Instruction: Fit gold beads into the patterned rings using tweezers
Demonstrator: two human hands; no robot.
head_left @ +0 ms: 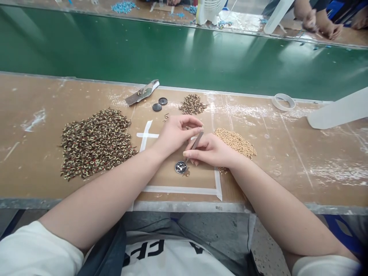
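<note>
My right hand (211, 149) is closed around metal tweezers (197, 141), which slant down to a small round dish (181, 167) with a dark inside and pale bits in it. The dish lies on the brown table covering, just below my right fingertips. My left hand (178, 132) is raised above it, thumb and fingers pinched together close to the tweezers' upper end. What sits in that pinch is too small to make out. Small tan pieces (235, 142) lie heaped beside my right hand. Beyond my left hand is a small pile of dark-and-cream curled pieces (193, 104).
A large heap of curled pieces (97, 143) covers the left side. Two dark round caps (157, 107) and a torn packet (143, 93) lie farther back. A tape roll (283, 102) and a white tube-like object (339, 109) are right. Behind the green strip (161, 53), other people's hands (322, 27) show.
</note>
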